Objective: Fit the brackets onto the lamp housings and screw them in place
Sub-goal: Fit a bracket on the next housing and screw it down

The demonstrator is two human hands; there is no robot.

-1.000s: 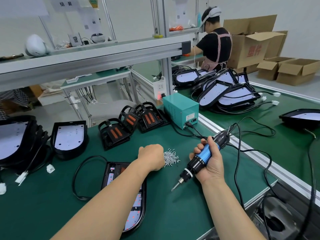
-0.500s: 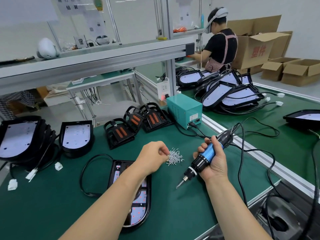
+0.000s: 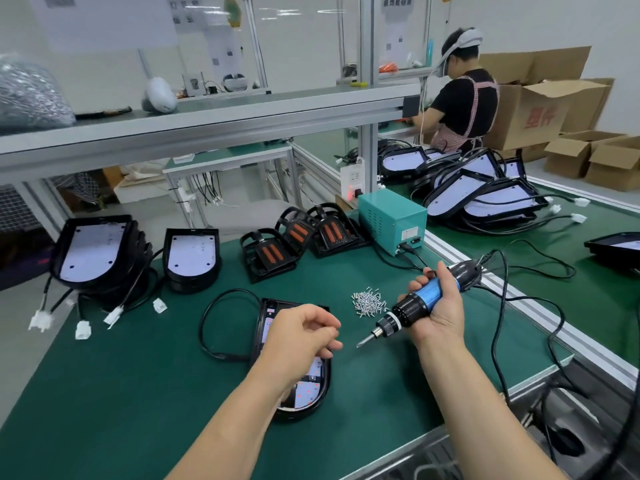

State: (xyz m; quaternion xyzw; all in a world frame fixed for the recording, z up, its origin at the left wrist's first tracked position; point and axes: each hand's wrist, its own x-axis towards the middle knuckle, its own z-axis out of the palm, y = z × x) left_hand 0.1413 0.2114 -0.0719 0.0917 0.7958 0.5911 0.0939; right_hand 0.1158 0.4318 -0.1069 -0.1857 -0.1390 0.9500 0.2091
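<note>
A head-worn camera looks down at a green workbench [image 3: 131,403] on an assembly line. The person's right hand [image 3: 440,308] is wrapped firmly around the blue and black body of an electric screwdriver [image 3: 420,301], which is held above the bench with its bit pointing down and to the left. The left hand [image 3: 304,336] hovers over a lamp housing [image 3: 306,393]; its fingers are curled and the thumb meets the fingertips in a narrow pinch, but it is not possible to tell whether a screw sits between them.

The lamp housing lies flat on the bench near the front edge, open side up, with small red dots showing on its inner board. Its black cable [image 3: 216,315] loops away to the left. A small pile of silver screws [image 3: 369,303] lies on the bench between the 2 hands, just beside the screwdriver.

Further back, 3 black units with orange strips [image 3: 273,256] lean against each other, each with a curved bracket arching over it. To their right stands a teal power box [image 3: 393,223]. At the left, more housings [image 3: 93,252] are stacked with white connectors trailing. Another worker [image 3: 462,98] stands at the back, near cardboard boxes [image 3: 535,114].
</note>
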